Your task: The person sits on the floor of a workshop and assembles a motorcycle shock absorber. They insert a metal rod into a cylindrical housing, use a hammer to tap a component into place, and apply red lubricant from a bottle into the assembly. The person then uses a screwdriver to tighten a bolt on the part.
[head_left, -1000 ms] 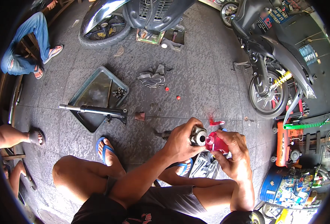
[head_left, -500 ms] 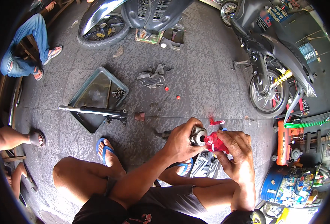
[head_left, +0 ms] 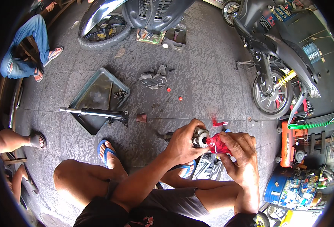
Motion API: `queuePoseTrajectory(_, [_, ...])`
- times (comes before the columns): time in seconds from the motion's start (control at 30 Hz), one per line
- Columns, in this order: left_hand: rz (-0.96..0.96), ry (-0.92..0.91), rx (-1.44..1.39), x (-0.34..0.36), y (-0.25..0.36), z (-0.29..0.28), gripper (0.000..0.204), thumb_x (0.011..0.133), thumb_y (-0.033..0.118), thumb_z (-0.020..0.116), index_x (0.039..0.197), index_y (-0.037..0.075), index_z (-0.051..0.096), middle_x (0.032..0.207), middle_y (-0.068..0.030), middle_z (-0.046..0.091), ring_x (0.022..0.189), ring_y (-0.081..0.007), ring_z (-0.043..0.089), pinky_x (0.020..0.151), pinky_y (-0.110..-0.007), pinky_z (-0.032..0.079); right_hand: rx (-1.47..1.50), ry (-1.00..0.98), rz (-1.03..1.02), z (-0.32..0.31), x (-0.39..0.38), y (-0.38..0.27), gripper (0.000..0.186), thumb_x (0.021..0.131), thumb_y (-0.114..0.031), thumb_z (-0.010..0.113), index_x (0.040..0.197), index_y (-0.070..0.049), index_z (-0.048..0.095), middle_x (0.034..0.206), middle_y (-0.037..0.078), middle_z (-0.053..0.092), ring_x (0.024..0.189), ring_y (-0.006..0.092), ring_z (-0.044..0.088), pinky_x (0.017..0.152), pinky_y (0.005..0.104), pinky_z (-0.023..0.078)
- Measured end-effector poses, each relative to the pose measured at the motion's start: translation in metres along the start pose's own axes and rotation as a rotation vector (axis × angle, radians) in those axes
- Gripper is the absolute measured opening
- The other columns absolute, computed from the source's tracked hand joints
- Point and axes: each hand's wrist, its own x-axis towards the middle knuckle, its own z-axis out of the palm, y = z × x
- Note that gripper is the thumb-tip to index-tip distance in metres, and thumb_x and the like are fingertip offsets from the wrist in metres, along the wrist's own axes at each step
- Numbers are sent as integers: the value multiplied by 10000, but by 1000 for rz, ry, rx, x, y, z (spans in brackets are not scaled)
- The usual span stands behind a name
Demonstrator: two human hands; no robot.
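Observation:
My left hand (head_left: 184, 144) is wrapped round a metal fork tube (head_left: 201, 138), its open end turned toward the right. Closed on a soft red bottle (head_left: 220, 143) is my right hand (head_left: 239, 157), with the thumb along its near side. The bottle lies tilted, and its narrow neck meets the mouth of the tube; red liquid shows there. The far part of the tube is mostly hidden behind my left hand. Another fork leg (head_left: 99, 112), black and silver, rests across a grey tray (head_left: 76, 100) holding small metal parts (head_left: 120, 94) and a thin rod (head_left: 110, 94).
Gloves (head_left: 153, 78), two red caps (head_left: 180, 98) and a brown scrap (head_left: 141, 118) lie on the floor ahead. A red puddle (head_left: 219, 123) is beyond the bottle. Motorcycles stand ahead and right (head_left: 273, 53), near an orange tank (head_left: 287, 145) and blue drum (head_left: 274, 187). Other people's legs (head_left: 27, 45) are left.

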Motion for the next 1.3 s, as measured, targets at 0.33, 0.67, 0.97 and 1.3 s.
queuePoseTrajectory(0.33, [-8,-9,8,0,-1,0,473,674,70,821,1063,34,554,908,-122,670,823,-249,708,741,-358,548,-12,-2,0,0,0,0,538,730,-121,807,1247,-67,670,1111,103,688,976,279,617,860,411,419])
queuePoseTrajectory(0.67, [-9,-12,18,-1,-2,0,476,683,80,826,1067,42,547,893,-113,674,812,-245,711,730,-358,550,-21,-10,5,-2,1,-3,510,748,-123,800,1242,-85,678,1107,83,691,976,267,617,860,412,416])
queuePoseTrajectory(0.97, [17,1,23,-1,-4,0,482,695,104,844,1071,52,547,881,-102,674,794,-227,707,722,-355,550,-32,-20,9,-3,1,-2,501,761,-130,792,1247,-96,676,1110,71,687,976,261,613,857,413,413])
queuePoseTrajectory(1.3, [-20,-42,20,-1,-3,0,586,663,132,880,1119,46,522,943,-168,689,868,-345,706,763,-407,551,-31,-21,15,-4,1,-2,511,759,-132,795,1254,-101,676,1111,74,682,981,265,612,851,415,414])
